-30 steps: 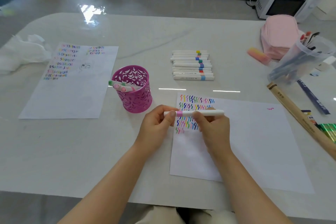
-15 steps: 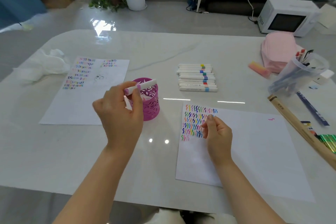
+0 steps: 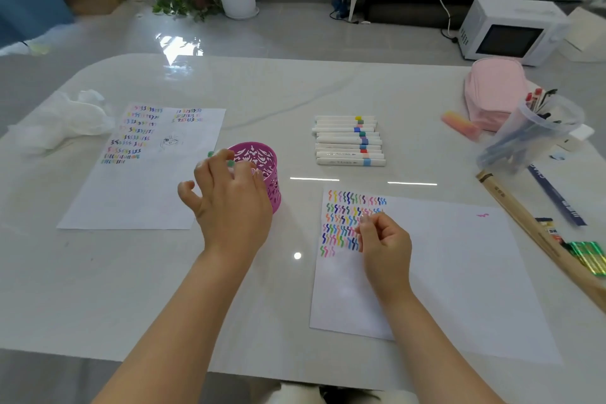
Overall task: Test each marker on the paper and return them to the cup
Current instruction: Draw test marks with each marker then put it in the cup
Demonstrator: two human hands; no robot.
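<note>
Markers (image 3: 349, 140): lined up, twelve o'clock of paper (image 3: 459, 272).
Pen cup (image 3: 269, 162): pink, at paper's ten o'clock.
Left hand (image 3: 229, 200): fingers spread over cup rim.
Right hand (image 3: 387, 246): loosely curled, empty, on paper.

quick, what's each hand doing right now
Left hand: open, fingers spread over the pink cup, holding nothing.
Right hand: loosely curled, empty, resting on the paper.
</note>
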